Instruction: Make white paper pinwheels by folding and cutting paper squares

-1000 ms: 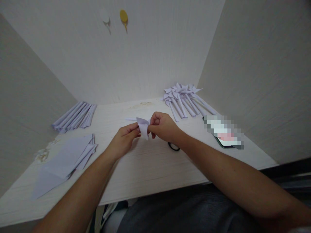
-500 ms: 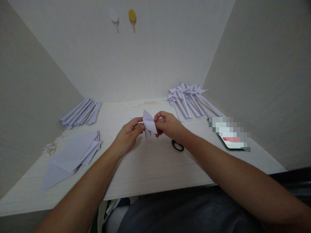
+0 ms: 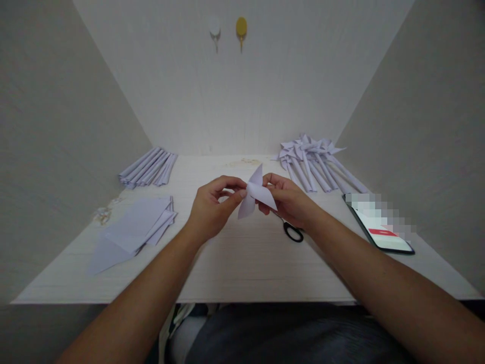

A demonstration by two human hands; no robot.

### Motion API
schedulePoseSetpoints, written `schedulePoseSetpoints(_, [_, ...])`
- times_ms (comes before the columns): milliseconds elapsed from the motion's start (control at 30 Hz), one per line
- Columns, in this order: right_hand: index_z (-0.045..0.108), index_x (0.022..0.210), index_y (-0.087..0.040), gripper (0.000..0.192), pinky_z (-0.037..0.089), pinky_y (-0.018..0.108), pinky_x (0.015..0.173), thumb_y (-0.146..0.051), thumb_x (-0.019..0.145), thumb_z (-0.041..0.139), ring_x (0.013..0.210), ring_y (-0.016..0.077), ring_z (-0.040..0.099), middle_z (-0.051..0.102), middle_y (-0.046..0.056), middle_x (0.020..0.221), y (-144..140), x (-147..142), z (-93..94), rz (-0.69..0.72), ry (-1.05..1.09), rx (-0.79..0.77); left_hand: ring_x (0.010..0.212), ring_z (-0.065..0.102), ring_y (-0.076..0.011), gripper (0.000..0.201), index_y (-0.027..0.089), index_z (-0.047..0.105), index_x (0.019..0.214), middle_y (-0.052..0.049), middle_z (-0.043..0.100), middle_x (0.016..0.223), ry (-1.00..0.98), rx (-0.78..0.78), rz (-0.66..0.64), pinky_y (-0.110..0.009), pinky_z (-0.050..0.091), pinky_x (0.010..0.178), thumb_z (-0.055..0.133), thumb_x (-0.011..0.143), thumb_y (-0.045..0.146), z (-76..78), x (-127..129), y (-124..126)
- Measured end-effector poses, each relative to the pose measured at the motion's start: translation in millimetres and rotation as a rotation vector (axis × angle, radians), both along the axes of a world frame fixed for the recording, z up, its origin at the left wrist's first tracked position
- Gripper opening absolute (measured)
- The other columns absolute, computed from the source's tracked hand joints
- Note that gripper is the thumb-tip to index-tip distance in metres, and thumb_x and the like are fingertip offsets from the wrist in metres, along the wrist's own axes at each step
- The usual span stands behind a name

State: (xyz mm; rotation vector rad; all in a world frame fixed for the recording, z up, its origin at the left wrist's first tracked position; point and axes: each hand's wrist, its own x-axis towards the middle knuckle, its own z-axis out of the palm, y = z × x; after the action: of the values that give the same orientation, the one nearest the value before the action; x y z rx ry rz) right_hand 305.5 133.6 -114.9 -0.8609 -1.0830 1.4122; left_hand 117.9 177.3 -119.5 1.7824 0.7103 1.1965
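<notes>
White folded paper (image 3: 254,196) is pinched above the worktop (image 3: 242,263) between left hand (image 3: 212,208) and right hand (image 3: 290,199), both closed on it; scissors (image 3: 291,230) lie just beside the right hand.

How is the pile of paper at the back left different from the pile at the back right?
The back-left pile is plain rolled paper sticks lying side by side in a neat row. The back-right pile has sticks with folded pointy pinwheel heads at the far end, and its sticks fan out loosely. The back-left pile lies near the left wall, the back-right pile just behind the phone. Both are white paper lying on the table.
</notes>
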Motion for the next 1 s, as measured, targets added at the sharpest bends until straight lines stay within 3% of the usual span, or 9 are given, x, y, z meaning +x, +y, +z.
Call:
schedulePoseSetpoints(233, [0.048,0.078,-0.024,0.034,0.041,0.022,0.043,-0.028,0.064,0.078,0.045,0.0109,0.054,0.062,-0.006,0.054,1,-2,-0.4,-0.062,-0.025,0.008,0.084,0.07,-0.021,0.015,0.021,0.079,0.088,-0.005,0.078,0.089,0.001,-0.057,0.005,-0.035,0.056,0.079,0.077,0.076,0.03,-2.5,1,3])
schedulePoseSetpoints(400, [0.046,0.075,-0.024,0.029,0.04,0.021,0.038,-0.017,0.062,0.07,0.035,0.011,0.052,0.057,-0.01,0.044,2,-2,-3.8,-0.291,-0.187,0.077,0.085,0.07,-0.0218,0.022,0.018,0.08,0.093,-0.006,0.079,0.09,0.05,-0.159,-0.056,-0.037,0.055,0.082,0.077,0.072,0.024,-2.4,2,4])
schedulePoseSetpoints(533, [0.045,0.072,-0.024,0.026,0.037,0.019,0.034,-0.009,0.062,0.063,0.034,0.0114,0.054,0.061,-0.007,0.045,0,-3,-1.0,-0.419,-0.328,0.031,0.092,0.069,-0.0252,0.036,0.019,0.078,0.105,-0.008,0.078,0.097,0.195,-0.179,-0.182,-0.036,0.055,0.076,0.077,0.069,0.02,-0.5,6,1])
schedulePoseSetpoints(767, [0.044,0.071,-0.023,0.028,0.035,0.018,0.032,-0.003,0.069,0.063,0.034,0.0113,0.055,0.063,-0.005,0.048,-1,-6,1.0,-0.408,-0.368,-0.002,0.098,0.069,-0.0251,0.029,0.021,0.078,0.107,-0.007,0.078,0.102,0.171,-0.162,-0.265,-0.039,0.051,0.091,0.073,0.082,0.034,-7.5,10,5])
schedulePoseSetpoints(1000, [0.045,0.073,-0.023,0.028,0.039,0.017,0.034,-0.002,0.069,0.064,0.037,0.0097,0.056,0.065,-0.007,0.051,-2,-5,0.2,-0.374,-0.352,0.018,0.106,0.065,-0.0281,0.037,0.018,0.077,0.108,-0.01,0.075,0.111,0.172,-0.296,-0.235,-0.042,0.05,0.092,0.065,0.087,0.046,-2.9,9,3])
